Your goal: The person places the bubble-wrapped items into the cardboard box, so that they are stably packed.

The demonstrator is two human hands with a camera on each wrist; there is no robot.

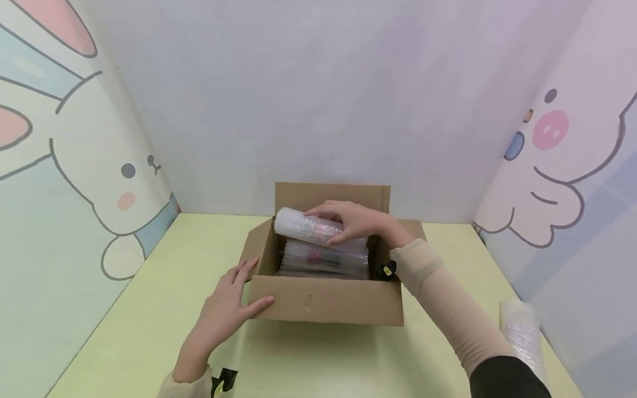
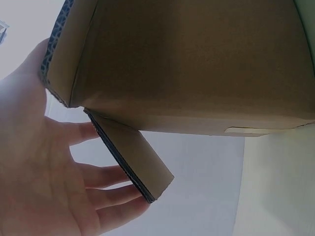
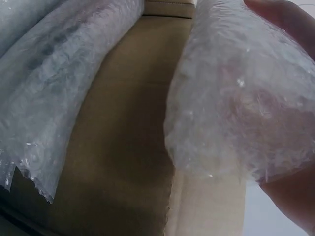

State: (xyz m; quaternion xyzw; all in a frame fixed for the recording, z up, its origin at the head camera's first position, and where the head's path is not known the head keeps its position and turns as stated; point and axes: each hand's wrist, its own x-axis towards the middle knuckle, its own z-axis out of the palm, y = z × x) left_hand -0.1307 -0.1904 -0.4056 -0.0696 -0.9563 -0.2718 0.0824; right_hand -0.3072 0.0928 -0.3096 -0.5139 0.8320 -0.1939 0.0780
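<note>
My right hand grips a bubble-wrapped roll over the open top of a cardboard box. In the right wrist view the same roll fills the right side, with the fingers and thumb around it. More bubble-wrapped packages lie inside the box below it. My left hand rests at the box's front left corner, thumb on the front flap and fingers at the left flap. From the left wrist, the fingers show straight against the side flap.
Another bubble-wrapped roll lies on the pale yellow table at the right, partly behind my right sleeve. The box's back flap stands up near the rear wall. Side walls with cartoon animals flank the table.
</note>
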